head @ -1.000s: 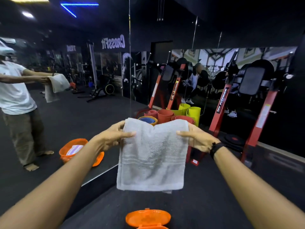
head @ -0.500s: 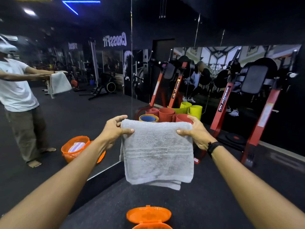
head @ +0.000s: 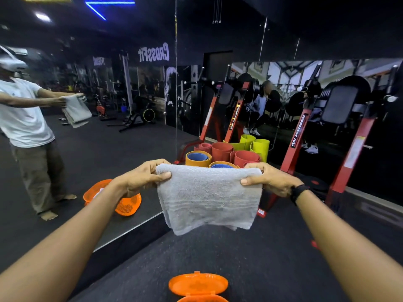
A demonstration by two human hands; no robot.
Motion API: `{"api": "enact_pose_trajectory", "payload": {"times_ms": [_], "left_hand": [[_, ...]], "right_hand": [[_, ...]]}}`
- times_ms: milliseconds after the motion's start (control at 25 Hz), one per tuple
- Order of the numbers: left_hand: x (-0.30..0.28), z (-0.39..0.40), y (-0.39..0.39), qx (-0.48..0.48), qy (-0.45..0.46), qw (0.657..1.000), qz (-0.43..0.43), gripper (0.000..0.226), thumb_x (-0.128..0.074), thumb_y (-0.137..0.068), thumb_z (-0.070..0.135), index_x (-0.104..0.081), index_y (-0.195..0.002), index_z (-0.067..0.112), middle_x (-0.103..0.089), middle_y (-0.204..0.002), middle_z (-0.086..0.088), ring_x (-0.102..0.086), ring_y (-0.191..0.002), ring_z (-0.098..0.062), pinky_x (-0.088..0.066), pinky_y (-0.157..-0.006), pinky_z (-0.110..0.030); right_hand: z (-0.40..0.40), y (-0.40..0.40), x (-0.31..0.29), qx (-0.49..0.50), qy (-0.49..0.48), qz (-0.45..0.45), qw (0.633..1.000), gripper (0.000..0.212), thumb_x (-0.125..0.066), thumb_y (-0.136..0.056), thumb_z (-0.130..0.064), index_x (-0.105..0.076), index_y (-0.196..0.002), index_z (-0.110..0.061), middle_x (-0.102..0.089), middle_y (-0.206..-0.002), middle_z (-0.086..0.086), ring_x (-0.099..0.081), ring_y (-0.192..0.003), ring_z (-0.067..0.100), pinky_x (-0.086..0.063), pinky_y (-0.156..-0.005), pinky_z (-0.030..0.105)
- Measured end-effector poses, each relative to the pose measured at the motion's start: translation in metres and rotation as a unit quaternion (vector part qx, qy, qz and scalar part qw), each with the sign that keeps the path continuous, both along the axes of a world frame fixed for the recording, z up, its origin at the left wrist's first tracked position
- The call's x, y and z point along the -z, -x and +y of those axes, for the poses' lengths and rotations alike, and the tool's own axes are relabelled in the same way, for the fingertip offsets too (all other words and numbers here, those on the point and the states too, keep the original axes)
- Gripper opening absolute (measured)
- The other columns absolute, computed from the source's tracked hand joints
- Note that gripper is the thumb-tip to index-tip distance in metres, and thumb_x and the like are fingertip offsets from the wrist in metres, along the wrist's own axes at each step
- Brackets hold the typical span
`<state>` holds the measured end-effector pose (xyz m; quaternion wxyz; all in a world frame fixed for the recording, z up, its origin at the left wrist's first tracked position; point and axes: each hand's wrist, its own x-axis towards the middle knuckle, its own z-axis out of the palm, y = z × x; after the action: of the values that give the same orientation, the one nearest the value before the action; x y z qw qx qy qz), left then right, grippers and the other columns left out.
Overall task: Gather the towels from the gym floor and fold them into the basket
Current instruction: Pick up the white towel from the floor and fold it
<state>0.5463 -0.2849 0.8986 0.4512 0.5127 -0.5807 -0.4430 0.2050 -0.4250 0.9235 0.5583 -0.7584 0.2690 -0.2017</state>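
At the far left the mirror (head: 91, 149) shows the person only in part, cut by the frame edge. The left hand (head: 142, 178) pinches the left top corner of the grey towel (head: 207, 197), thumb in front, the other fingers hidden behind the cloth. The towel hangs folded in the air between both hands, and it covers part of the rolled mats (head: 226, 153) behind. The right hand (head: 270, 178) pinches the right corner. Below, the orange basket (head: 198, 285) is cut off by the bottom edge
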Motion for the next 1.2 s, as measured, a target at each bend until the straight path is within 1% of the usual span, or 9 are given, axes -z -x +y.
{"api": "enact_pose_trajectory", "payload": {"times_ms": [80,240,320,480,640,760,880,1080,1200], "left_hand": [[0.003,-0.002,0.000,-0.038,-0.026,0.999,-0.017,0.041,-0.079,-0.072,0.038,-0.062,-0.098,0.011,-0.064,-0.093,-0.007,-0.062,-0.088,-0.020,-0.051,-0.077,-0.037],[0.009,-0.016,0.029,-0.205,-0.026,0.962,-0.179,0.034,-0.073,-0.079,0.035,-0.059,-0.091,0.006,-0.064,-0.085,-0.009,-0.062,-0.076,-0.022,-0.052,-0.065,-0.038],[0.002,-0.023,0.051,-0.245,-0.025,0.958,-0.146,0.027,-0.070,-0.074,0.030,-0.054,-0.077,0.009,-0.060,-0.073,-0.008,-0.060,-0.065,-0.020,-0.055,-0.065,-0.040],[-0.026,-0.023,0.090,-0.133,-0.111,0.981,0.093,0.032,-0.074,-0.077,0.029,-0.064,-0.093,0.003,-0.066,-0.079,-0.016,-0.067,-0.062,-0.021,-0.059,-0.064,-0.038],[-0.022,-0.025,0.085,-0.133,-0.134,0.981,0.036,0.057,-0.078,-0.072,0.046,-0.068,-0.109,0.003,-0.071,-0.106,-0.019,-0.069,-0.083,-0.024,-0.055,-0.066,-0.030],[-0.013,-0.022,0.068,-0.119,-0.066,0.990,0.034,0.037,-0.075,-0.080,0.020,-0.066,-0.111,0.004,-0.069,-0.112,-0.017,-0.066,-0.092,-0.023,-0.054,-0.079,-0.033],[-0.021,-0.009,0.059,0.027,0.002,0.999,0.022,0.041,-0.070,-0.083,0.011,-0.059,-0.122,0.008,-0.067,-0.108,-0.008,-0.064,-0.100,-0.020,-0.054,-0.081,-0.028],[-0.038,-0.002,0.048,0.045,0.097,0.990,0.095,0.059,-0.084,-0.068,0.033,-0.060,-0.120,0.016,-0.066,-0.108,-0.005,-0.064,-0.101,-0.019,-0.054,-0.083,-0.030],[-0.026,0.000,0.032,-0.027,0.133,0.974,0.180,0.068,-0.089,-0.057,0.042,-0.063,-0.116,0.019,-0.068,-0.108,-0.004,-0.065,-0.099,-0.017,-0.055,-0.086,-0.031]], "right_hand": [[0.003,-0.006,-0.001,0.033,-0.016,-0.005,0.999,0.017,-0.080,-0.071,-0.010,-0.066,-0.080,-0.012,-0.070,-0.086,0.004,-0.068,-0.081,0.019,-0.054,-0.064,0.025],[-0.001,-0.044,0.018,0.295,0.239,0.112,0.918,0.033,-0.083,-0.063,-0.029,-0.054,-0.061,-0.013,-0.051,-0.064,0.001,-0.047,-0.063,0.015,-0.033,-0.051,0.024],[0.008,-0.063,0.019,0.324,0.278,0.066,0.902,0.034,-0.077,-0.057,-0.038,-0.051,-0.056,-0.016,-0.044,-0.060,-0.001,-0.039,-0.059,0.014,-0.029,-0.051,0.027],[0.042,-0.087,0.005,0.177,0.287,-0.054,0.940,0.027,-0.083,-0.065,-0.031,-0.060,-0.063,-0.018,-0.056,-0.063,-0.006,-0.047,-0.059,0.007,-0.039,-0.056,0.029],[0.064,-0.083,0.001,-0.054,0.256,-0.004,0.965,0.030,-0.080,-0.075,-0.016,-0.071,-0.104,-0.017,-0.072,-0.104,-0.006,-0.065,-0.102,0.006,-0.050,-0.094,0.026],[0.060,-0.071,0.004,-0.009,0.182,-0.092,0.979,0.022,-0.077,-0.077,-0.002,-0.071,-0.098,-0.007,-0.073,-0.100,0.002,-0.068,-0.096,0.010,-0.052,-0.088,0.023],[0.037,-0.054,0.004,0.083,0.196,-0.082,0.974,0.058,-0.088,-0.065,-0.025,-0.059,-0.115,-0.029,-0.062,-0.121,-0.008,-0.059,-0.110,0.006,-0.048,-0.093,0.029],[0.035,-0.039,0.023,-0.109,0.073,0.090,0.987,0.077,-0.086,-0.058,-0.025,-0.052,-0.127,-0.026,-0.064,-0.124,-0.006,-0.059,-0.117,0.011,-0.048,-0.100,0.031],[0.037,-0.027,0.037,-0.072,-0.002,0.022,0.997,0.064,-0.083,-0.058,-0.021,-0.061,-0.117,-0.011,-0.069,-0.116,0.006,-0.065,-0.108,0.020,-0.053,-0.093,0.034]]}}
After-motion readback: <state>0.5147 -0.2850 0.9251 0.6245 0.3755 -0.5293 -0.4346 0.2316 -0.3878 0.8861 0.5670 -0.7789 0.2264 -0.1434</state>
